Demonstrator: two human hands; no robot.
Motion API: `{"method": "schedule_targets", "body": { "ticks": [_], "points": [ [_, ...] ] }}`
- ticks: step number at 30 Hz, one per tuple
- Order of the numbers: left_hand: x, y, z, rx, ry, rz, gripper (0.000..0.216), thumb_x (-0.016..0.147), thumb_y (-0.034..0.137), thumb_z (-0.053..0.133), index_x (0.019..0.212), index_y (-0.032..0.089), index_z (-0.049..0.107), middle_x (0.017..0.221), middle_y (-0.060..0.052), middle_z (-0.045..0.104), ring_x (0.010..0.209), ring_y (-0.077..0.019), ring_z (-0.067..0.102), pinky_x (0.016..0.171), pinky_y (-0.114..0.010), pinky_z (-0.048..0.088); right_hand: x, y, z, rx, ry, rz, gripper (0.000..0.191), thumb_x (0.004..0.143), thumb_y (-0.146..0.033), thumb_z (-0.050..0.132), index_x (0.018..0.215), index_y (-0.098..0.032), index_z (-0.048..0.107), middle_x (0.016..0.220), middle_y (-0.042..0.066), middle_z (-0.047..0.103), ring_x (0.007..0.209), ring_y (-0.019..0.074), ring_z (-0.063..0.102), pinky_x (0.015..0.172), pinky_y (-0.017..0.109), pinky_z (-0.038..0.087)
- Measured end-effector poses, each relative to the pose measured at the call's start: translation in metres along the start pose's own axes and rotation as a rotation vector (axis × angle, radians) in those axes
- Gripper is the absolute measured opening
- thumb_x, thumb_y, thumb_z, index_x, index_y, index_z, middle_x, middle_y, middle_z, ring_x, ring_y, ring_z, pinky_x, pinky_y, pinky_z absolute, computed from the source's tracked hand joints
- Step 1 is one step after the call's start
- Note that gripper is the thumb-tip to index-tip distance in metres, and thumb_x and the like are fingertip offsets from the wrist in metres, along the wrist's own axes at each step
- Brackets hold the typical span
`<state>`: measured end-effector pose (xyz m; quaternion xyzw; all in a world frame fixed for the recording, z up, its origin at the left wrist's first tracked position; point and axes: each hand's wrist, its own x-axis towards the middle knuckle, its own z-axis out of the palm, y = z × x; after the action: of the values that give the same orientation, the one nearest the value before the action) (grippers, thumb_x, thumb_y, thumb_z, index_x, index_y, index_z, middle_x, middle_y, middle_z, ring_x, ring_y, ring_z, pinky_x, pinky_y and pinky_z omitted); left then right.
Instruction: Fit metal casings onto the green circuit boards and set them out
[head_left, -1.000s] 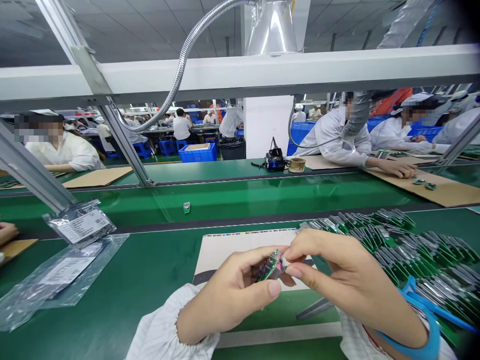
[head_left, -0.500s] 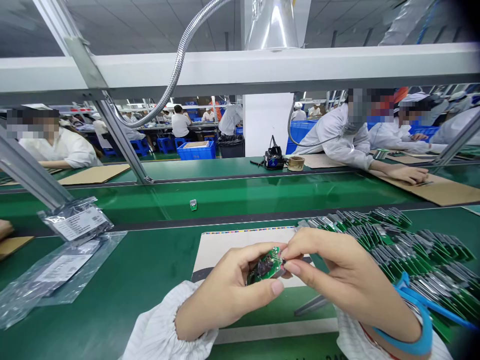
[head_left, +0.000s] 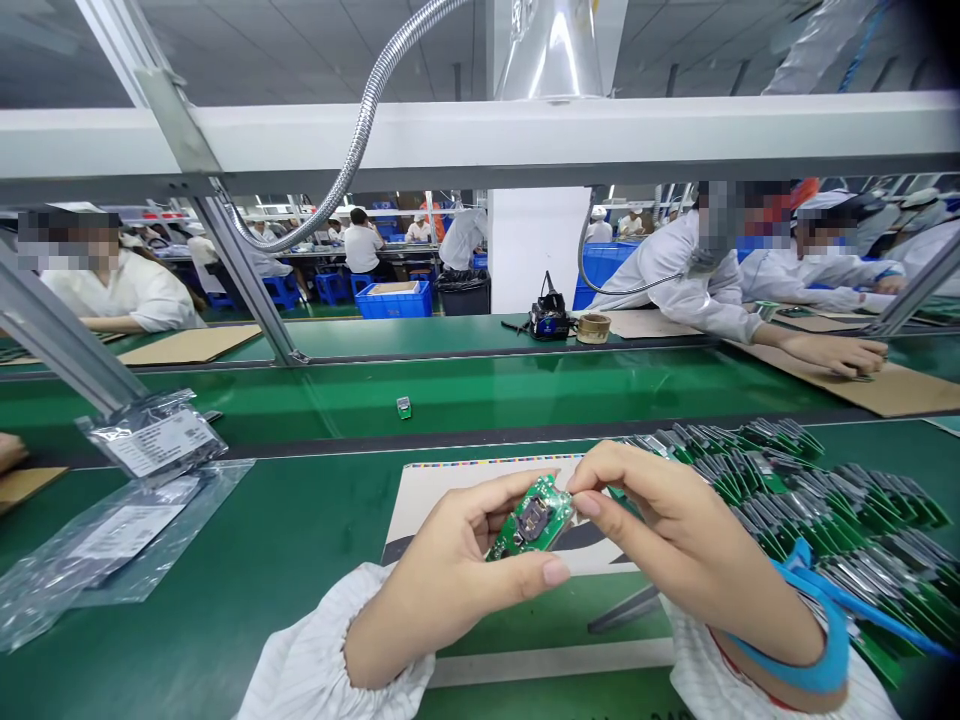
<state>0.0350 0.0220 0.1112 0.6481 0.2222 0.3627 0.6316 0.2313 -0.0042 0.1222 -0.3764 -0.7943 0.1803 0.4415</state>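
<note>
Since the earlier view, the green circuit board is turning its dark socket upward, with the left hand and right hand pinching its edges, leaving that face uncovered.

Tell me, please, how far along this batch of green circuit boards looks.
Nothing clearly shows as done: the overlapping rows of green circuit boards on the right could be finished or waiting. In hand, the left hand and right hand grip one green board with a black socket. Left: those rows, if unworked.

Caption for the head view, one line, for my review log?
The left hand and right hand hold a green circuit board over a paper sheet, beside rows of similar boards.
</note>
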Motion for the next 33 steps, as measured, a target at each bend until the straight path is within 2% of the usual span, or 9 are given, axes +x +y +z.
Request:
{"method": "schedule_targets", "body": {
  "ticks": [4,10,17,24,33],
  "points": [
    [-0.0011,0.0007,0.0002,-0.024,-0.004,-0.013,0.052,0.080,0.018,0.072,0.129,0.030,0.059,0.128,-0.003,0.065,0.113,-0.0221,0.060,0.096,-0.032,0.047,0.0001,0.0021,0.0008,0.048,-0.001,0.020,0.014,0.099,-0.020,0.045,0.088,-0.023,0.053,0.078,0.000,0.053,0.067,0.0131,0.049,0.059,0.024,0.040],
    [-0.0029,-0.0010,-0.0017,-0.043,-0.014,-0.060,0.057,0.081,0.023,0.072,0.134,0.031,0.054,0.126,-0.006,0.065,0.093,-0.0199,0.065,0.074,-0.028,0.054,0.0005,0.0038,0.0017,0.071,-0.001,0.039,0.015,0.100,-0.020,0.042,0.091,-0.024,0.052,0.080,-0.001,0.052,0.068,0.0123,0.050,0.060,0.023,0.040],
    [-0.0034,0.0004,-0.0011,-0.089,-0.034,-0.089,0.059,0.079,0.024,0.075,0.133,0.035,0.054,0.120,-0.004,0.067,0.082,-0.0139,0.062,0.076,-0.026,0.053,0.0006,0.0058,0.0030,0.082,-0.002,0.049,0.015,0.101,-0.020,0.039,0.091,-0.023,0.051,0.079,0.000,0.050,0.068,0.0129,0.050,0.060,0.024,0.041],
    [-0.0069,-0.0007,-0.0029,-0.052,-0.028,-0.094,0.059,0.079,0.022,0.074,0.134,0.034,0.054,0.120,-0.004,0.066,0.083,-0.0146,0.062,0.073,-0.026,0.052,-0.0006,0.0059,0.0023,0.072,0.001,0.052,0.015,0.101,-0.021,0.038,0.092,-0.023,0.051,0.079,0.000,0.050,0.066,0.0132,0.049,0.057,0.025,0.040],
    [-0.0053,-0.0002,-0.0018,-0.018,-0.013,-0.080,0.057,0.078,0.024,0.075,0.132,0.031,0.057,0.120,-0.006,0.066,0.093,-0.0198,0.063,0.079,-0.031,0.053,-0.0024,0.0069,0.0029,0.044,0.003,0.014,0.015,0.101,-0.021,0.037,0.093,-0.024,0.048,0.079,0.000,0.048,0.066,0.0139,0.047,0.057,0.025,0.039]
  ]
}}
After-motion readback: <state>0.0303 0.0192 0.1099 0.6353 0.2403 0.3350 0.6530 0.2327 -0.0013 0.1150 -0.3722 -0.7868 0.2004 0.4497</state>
